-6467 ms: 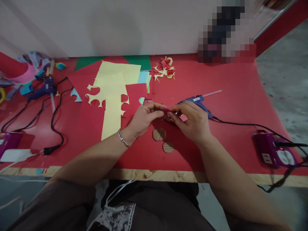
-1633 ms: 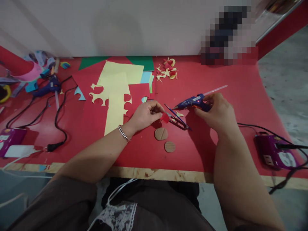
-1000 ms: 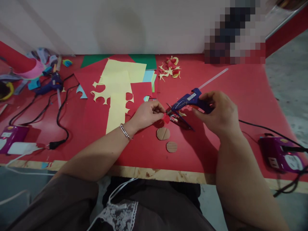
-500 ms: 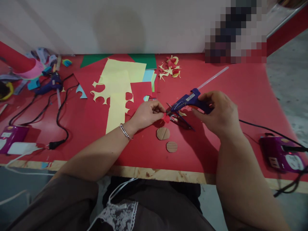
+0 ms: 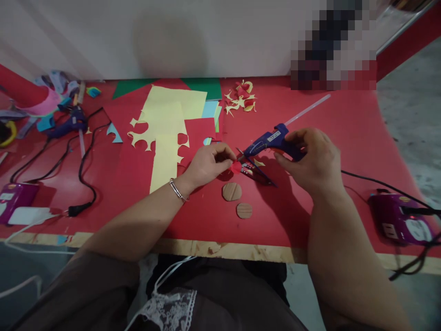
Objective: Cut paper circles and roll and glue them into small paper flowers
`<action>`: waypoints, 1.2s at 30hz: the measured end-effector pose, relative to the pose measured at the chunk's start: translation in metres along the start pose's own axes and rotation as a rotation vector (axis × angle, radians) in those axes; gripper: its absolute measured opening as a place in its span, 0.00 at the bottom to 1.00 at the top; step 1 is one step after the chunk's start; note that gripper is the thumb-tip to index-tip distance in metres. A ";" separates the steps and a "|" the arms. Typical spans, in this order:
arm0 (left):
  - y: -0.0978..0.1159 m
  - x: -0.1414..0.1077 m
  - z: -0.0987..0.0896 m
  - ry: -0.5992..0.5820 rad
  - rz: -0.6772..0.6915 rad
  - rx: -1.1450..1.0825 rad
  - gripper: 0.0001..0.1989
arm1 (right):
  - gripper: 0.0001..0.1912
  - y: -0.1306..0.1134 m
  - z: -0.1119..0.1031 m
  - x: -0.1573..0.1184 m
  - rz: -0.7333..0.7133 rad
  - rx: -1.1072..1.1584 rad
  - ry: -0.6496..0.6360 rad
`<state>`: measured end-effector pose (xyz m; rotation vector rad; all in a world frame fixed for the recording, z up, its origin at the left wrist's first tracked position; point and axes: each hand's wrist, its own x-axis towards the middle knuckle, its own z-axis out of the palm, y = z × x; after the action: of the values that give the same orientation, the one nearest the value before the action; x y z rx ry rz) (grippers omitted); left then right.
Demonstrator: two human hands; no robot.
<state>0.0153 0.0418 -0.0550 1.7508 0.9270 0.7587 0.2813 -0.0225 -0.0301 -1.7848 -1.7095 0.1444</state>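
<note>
Red pc (image 5: 236, 167) pinched btwn thumb & fingers of L hand (image 5: 209, 163), held approx. mid worktop (image 5: 203, 225). Blue glue gun (image 5: 264, 143) gripped in R hand (image 5: 315, 161), nozzle angled down-left at red pc; actual contact can't be confirmed. Clear glue stick (image 5: 308, 109) seen protruding from rear of gun. Snips (image 5: 257, 176) laid below nozzle, next to red pc. 2 cardboard discs (image 5: 232, 191) laid nearer the body, not touching. Cut yellow sheet (image 5: 165, 138) spread over red sheets (image 5: 134, 165), L side. 2nd glue gun (image 5: 70, 125) parked far L.
</note>
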 end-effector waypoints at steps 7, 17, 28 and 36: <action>0.002 -0.001 -0.001 -0.027 0.038 0.015 0.03 | 0.14 0.000 0.000 0.001 0.068 0.004 -0.006; 0.003 -0.001 0.004 0.054 0.074 -0.199 0.09 | 0.16 0.008 0.001 0.006 0.273 0.039 0.037; 0.007 -0.001 0.009 0.141 -0.092 -0.473 0.06 | 0.17 0.032 0.007 0.009 0.420 -0.035 0.073; 0.009 0.000 0.007 0.037 -0.315 -0.689 0.07 | 0.18 0.036 0.009 0.007 0.269 -0.173 0.077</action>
<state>0.0233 0.0359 -0.0490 0.9677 0.8099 0.7817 0.3084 -0.0101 -0.0527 -2.1160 -1.4599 0.0423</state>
